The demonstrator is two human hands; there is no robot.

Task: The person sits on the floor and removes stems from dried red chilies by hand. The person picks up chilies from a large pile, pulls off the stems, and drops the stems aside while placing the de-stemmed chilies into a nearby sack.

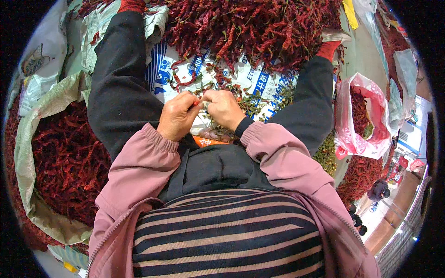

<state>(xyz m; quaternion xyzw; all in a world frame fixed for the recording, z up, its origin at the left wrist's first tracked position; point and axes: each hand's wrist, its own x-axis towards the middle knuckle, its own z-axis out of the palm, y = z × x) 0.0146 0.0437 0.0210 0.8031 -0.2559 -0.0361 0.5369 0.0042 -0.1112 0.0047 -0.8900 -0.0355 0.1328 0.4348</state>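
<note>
My left hand pinches a small red chili between thumb and forefinger. Close against it, my right hand has its thumb and forefinger drawn together at the chili's end; the fingers partly hide what they grip. Both hands are above a white woven sack with blue print, spread flat between my legs. Loose stems and bits of green-brown chaff lie on it, beside and beneath my right hand. A few single dried chilies lie just past my left hand. Beyond them rises a large heap of dried red chilies.
On the left stands an open woven sack full of dried chilies. A pink-and-white bag with chilies inside stands on the right. More stems lie by my right leg. Other people are farther off at right.
</note>
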